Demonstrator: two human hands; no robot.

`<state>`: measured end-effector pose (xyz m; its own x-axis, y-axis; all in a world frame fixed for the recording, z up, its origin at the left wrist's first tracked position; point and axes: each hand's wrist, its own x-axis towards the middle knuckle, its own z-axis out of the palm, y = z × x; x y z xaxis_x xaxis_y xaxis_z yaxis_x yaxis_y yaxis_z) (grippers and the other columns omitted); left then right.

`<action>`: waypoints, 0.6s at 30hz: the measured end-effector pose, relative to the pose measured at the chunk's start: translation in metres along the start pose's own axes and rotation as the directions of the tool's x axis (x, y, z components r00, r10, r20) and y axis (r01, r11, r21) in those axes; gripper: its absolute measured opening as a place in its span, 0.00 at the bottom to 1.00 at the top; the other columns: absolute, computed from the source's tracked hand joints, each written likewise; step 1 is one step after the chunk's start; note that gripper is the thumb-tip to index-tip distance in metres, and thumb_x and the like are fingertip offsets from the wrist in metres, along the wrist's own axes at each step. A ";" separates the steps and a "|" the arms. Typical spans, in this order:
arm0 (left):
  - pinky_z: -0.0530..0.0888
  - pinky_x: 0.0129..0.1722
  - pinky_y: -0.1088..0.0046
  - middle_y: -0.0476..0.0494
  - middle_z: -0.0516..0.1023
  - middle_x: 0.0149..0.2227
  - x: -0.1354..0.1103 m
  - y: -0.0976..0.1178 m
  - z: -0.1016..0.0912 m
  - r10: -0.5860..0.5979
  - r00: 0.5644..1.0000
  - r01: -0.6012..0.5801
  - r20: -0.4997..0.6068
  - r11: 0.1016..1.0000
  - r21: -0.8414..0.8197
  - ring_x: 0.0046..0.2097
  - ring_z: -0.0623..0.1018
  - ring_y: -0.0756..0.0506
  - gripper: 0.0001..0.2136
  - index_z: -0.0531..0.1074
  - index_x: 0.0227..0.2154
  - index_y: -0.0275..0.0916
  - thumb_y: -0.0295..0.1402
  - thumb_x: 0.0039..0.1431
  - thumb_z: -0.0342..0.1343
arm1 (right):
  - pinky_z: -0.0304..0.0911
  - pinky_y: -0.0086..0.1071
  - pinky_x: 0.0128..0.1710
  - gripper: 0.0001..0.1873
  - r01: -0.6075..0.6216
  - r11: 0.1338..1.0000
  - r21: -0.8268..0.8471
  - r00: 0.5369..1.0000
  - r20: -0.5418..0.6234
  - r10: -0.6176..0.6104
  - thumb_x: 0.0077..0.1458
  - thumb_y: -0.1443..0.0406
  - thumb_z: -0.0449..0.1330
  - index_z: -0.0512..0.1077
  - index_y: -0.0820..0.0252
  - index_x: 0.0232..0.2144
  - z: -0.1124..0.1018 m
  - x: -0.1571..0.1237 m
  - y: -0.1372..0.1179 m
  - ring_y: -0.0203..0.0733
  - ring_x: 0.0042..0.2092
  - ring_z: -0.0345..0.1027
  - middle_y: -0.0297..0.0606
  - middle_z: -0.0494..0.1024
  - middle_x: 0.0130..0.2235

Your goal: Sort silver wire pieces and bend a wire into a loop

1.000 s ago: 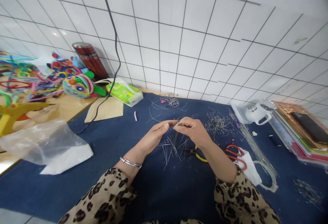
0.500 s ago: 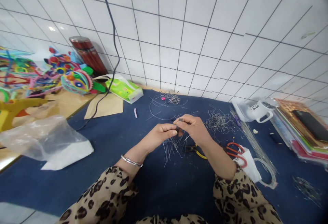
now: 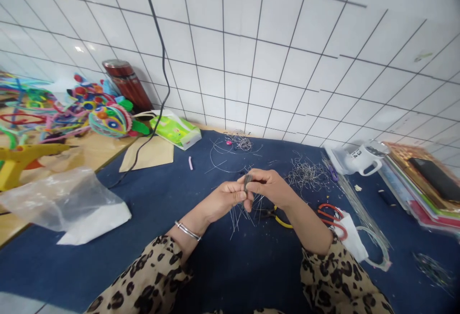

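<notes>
Above the dark blue cloth (image 3: 158, 213), both hands meet around a small dark grey piece (image 3: 247, 181), too small for me to tell its kind. My left hand (image 3: 227, 198) is closed on its lower part, thumb against fingers. Pinched at its upper part is my right hand (image 3: 269, 185), thumb and forefinger together. Thin cut wires (image 3: 236, 220) lie scattered just below and behind the fingers. Yellow-handled pliers (image 3: 282, 218) rest by my right wrist, partly hidden by the forearm.
A tangle of wire (image 3: 307, 173), red-handled scissors (image 3: 332, 216) and a white mug (image 3: 366, 156) are on the right, near stacked books (image 3: 424, 185). At left lie a plastic bag (image 3: 61, 199), a yellow glue gun (image 3: 25, 158) and colourful pipe-cleaner crafts (image 3: 111, 120). A black cable (image 3: 163, 65) hangs down the wall.
Both hands stay together on the grey piece, which now stands more upright and shows more between the fingers. The view has tilted up slightly, so everything sits a little lower.
</notes>
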<state>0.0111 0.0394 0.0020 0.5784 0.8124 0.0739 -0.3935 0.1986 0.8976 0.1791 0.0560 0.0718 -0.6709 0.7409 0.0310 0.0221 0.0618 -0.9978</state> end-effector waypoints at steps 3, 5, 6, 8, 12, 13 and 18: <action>0.68 0.36 0.69 0.44 0.74 0.23 0.000 -0.002 0.001 -0.027 0.999 0.029 0.025 0.998 -0.061 0.28 0.74 0.48 0.11 0.73 0.31 0.31 0.37 0.54 0.57 | 0.67 0.30 0.27 0.12 -0.002 1.000 0.014 1.000 -0.025 0.002 0.52 0.58 0.58 0.73 0.62 0.32 0.001 -0.001 0.002 0.34 0.22 0.70 0.30 0.69 0.25; 0.68 0.36 0.68 0.44 0.74 0.23 -0.001 -0.003 0.001 -0.029 0.999 0.031 0.030 0.997 -0.074 0.28 0.74 0.48 0.11 0.73 0.31 0.31 0.36 0.54 0.56 | 0.67 0.29 0.26 0.13 0.006 0.999 -0.034 0.997 -0.076 -0.009 0.51 0.57 0.59 0.73 0.63 0.28 0.001 -0.001 0.003 0.32 0.22 0.69 0.31 0.70 0.26; 0.68 0.36 0.68 0.43 0.74 0.23 -0.001 -0.003 0.001 -0.027 0.999 0.029 0.033 0.997 -0.076 0.28 0.74 0.47 0.11 0.73 0.31 0.31 0.36 0.54 0.56 | 0.66 0.29 0.27 0.13 0.012 0.997 -0.073 0.994 -0.104 -0.020 0.51 0.57 0.59 0.73 0.63 0.26 0.001 -0.001 0.003 0.32 0.22 0.68 0.32 0.70 0.26; 0.68 0.37 0.68 0.43 0.74 0.24 -0.001 -0.003 0.001 -0.023 0.999 0.026 0.041 0.997 -0.074 0.29 0.74 0.47 0.11 0.73 0.32 0.31 0.36 0.55 0.55 | 0.66 0.29 0.30 0.13 0.030 0.984 -0.173 0.987 -0.149 -0.056 0.51 0.58 0.60 0.73 0.62 0.23 0.002 -0.002 0.002 0.32 0.25 0.68 0.32 0.70 0.25; 0.67 0.38 0.69 0.42 0.74 0.26 0.000 -0.001 0.002 -0.007 0.999 0.008 0.037 0.999 -0.031 0.32 0.74 0.47 0.11 0.73 0.32 0.32 0.37 0.55 0.55 | 0.64 0.31 0.36 0.15 0.036 0.924 -0.381 0.967 -0.219 -0.129 0.51 0.60 0.59 0.71 0.60 0.17 0.006 -0.003 -0.002 0.37 0.33 0.68 0.34 0.71 0.24; 0.67 0.39 0.69 0.42 0.74 0.27 0.000 0.000 0.003 0.007 0.999 -0.007 0.031 1.000 -0.004 0.33 0.73 0.47 0.12 0.74 0.31 0.32 0.37 0.55 0.55 | 0.64 0.32 0.36 0.15 0.033 0.907 -0.419 0.960 -0.240 -0.146 0.51 0.60 0.59 0.71 0.59 0.17 0.007 -0.003 -0.003 0.38 0.34 0.67 0.34 0.71 0.24; 0.66 0.43 0.67 0.41 0.74 0.32 0.001 0.002 0.004 0.089 0.996 -0.086 -0.008 0.975 0.205 0.38 0.72 0.46 0.15 0.75 0.30 0.32 0.41 0.57 0.52 | 0.61 0.33 0.39 0.13 0.062 0.828 -0.558 0.931 -0.267 -0.250 0.51 0.62 0.60 0.71 0.58 0.17 0.012 -0.002 -0.002 0.38 0.35 0.66 0.34 0.72 0.24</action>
<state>0.0143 0.0383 0.0058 0.5357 0.8309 0.1503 -0.2870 0.0118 0.9579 0.1719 0.0461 0.0732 -0.4325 0.8525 0.2936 0.3897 0.4703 -0.7918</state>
